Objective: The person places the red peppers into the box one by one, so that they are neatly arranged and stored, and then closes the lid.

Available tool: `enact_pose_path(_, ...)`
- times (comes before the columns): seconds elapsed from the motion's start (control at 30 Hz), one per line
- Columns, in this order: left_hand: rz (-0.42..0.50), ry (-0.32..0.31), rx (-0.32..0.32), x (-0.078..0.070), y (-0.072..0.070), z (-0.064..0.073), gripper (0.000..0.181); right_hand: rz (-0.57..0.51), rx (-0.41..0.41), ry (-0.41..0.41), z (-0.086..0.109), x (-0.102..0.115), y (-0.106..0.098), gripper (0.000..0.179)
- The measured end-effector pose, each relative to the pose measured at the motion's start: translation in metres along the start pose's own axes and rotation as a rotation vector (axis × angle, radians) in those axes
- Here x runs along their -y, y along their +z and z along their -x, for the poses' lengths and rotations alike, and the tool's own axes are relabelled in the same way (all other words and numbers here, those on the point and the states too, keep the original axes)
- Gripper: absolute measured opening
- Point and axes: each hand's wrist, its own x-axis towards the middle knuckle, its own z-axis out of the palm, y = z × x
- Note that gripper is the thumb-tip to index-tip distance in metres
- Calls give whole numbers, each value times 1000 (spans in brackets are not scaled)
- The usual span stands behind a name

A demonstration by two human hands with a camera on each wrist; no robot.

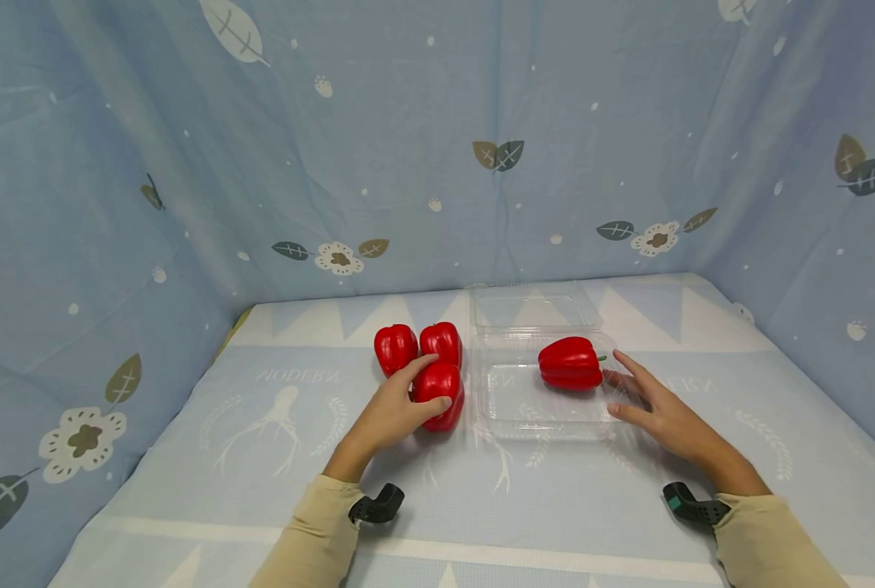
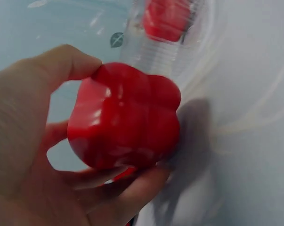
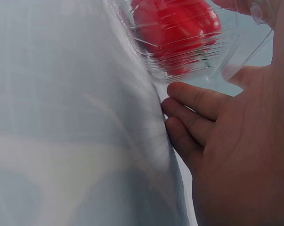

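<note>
My left hand (image 1: pixel 386 415) grips a red bell pepper (image 1: pixel 439 388) left of the clear plastic box, thumb on one side and fingers on the other. In the left wrist view the smooth lobed end of this bell pepper (image 2: pixel 125 117) faces the camera. Another red bell pepper (image 1: pixel 570 364) lies on its side in the open clear plastic box (image 1: pixel 507 426), green stem pointing right. At the box's right end, my right hand (image 1: pixel 661 412) rests with fingers extended. Its straight fingers (image 3: pixel 193 101) lie right at the box wall in the right wrist view.
Two more red bell peppers, one on the left (image 1: pixel 393 349) and one beside it (image 1: pixel 445 336), stand just beyond my left hand. The box's clear lid (image 1: pixel 536 309) lies folded back toward the blue patterned curtain (image 1: pixel 423 122). A pale printed cloth (image 1: pixel 210 498) covers the table.
</note>
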Motion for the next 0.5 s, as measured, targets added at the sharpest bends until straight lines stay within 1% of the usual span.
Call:
enact_pose_path(0.17, 262, -49, 60, 5, -12, -1, 68, 0, -1, -7, -1, 1, 1, 87)
enact_pose_path(0.3, 487, -47, 115, 8, -17, -2, 64, -4, -1, -14, 0, 1, 1, 87)
enact_pose_path(0.4, 595, -45, 139, 11, -18, -4, 64, -6, -2, -20, 0, 0, 0, 87)
enact_pose_path(0.5, 656, -54, 140, 12, -17, -5, 65, -9, -1, -24, 1, -1, 0, 87)
